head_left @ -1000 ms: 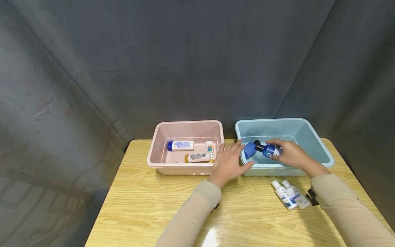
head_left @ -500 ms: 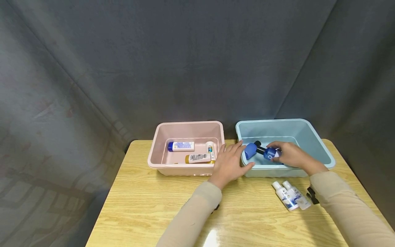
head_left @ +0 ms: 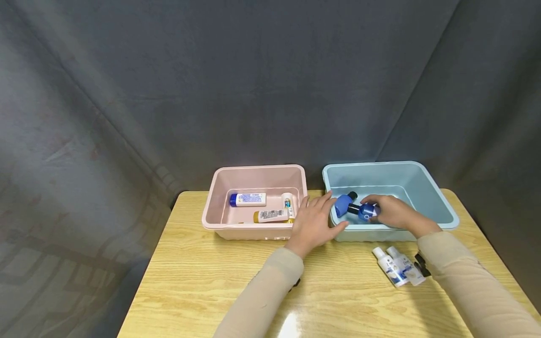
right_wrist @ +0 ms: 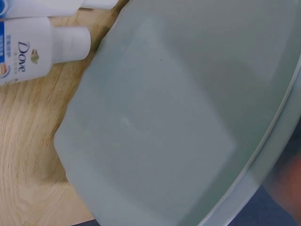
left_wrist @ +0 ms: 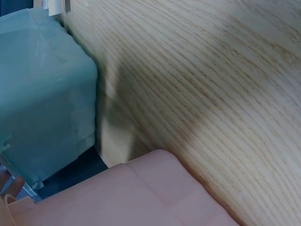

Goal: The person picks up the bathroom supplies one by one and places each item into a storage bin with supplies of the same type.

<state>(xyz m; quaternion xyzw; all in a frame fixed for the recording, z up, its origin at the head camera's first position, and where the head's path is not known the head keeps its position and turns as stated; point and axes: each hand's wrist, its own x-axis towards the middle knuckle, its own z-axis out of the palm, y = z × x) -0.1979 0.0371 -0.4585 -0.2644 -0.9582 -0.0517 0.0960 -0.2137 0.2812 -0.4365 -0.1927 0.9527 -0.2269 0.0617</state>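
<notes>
My right hand (head_left: 390, 213) reaches into the light blue bin (head_left: 393, 233) and grips a small dark blue bottle with a black cap (head_left: 367, 212). Left of that, a second blue bottle (head_left: 342, 205), also black-capped, lies by the bin's left wall. The two bottles overlap in the head view. My left hand (head_left: 313, 225) spreads its fingers over the gap between the bins, at the rims of the pink bin (head_left: 253, 226) and the blue one. Only a bit of the left hand (left_wrist: 11, 186) shows in the left wrist view.
Inside the pink bin are a white bottle with a blue cap (head_left: 249, 199), a yellow-capped tube (head_left: 272, 215) and another white tube (head_left: 287, 202). Two white bottles (head_left: 389, 267) lie on the wooden table (head_left: 203, 286) before the blue bin. A dark curtain (head_left: 270, 94) hangs behind.
My right hand has shifted slightly left with the dark blue bottle, bringing its cap against the other blue bottle in view. The left hand has stayed in place.
</notes>
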